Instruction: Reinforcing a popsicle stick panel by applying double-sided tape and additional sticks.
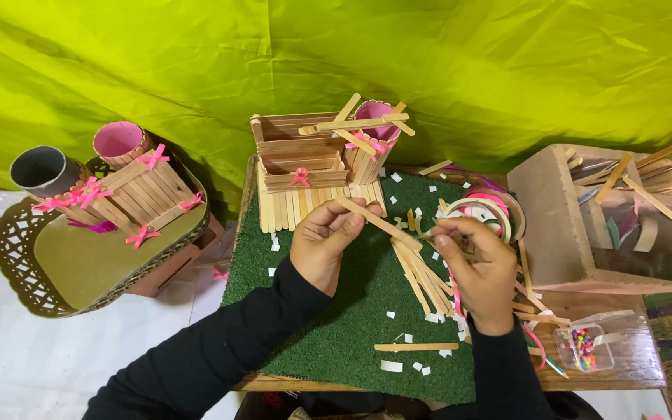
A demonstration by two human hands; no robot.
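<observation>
L hand (322, 241) pinches a flat wooden stick (379, 222), held slanted above green turf mat (336, 327). R hand (480, 268) fingers pressed together on smth small, can't tell what, over loose stick pile (421, 280). Stick-built holder (316, 167) behind.

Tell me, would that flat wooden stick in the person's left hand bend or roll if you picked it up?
The wooden stick, pinched in the left hand, looks straight and unsagging, so it is probably stiff. Being thin and slim, it likely weighs very little and might snap if forced. Its flat faces suggest it would lie still on the green mat rather than roll.
</observation>
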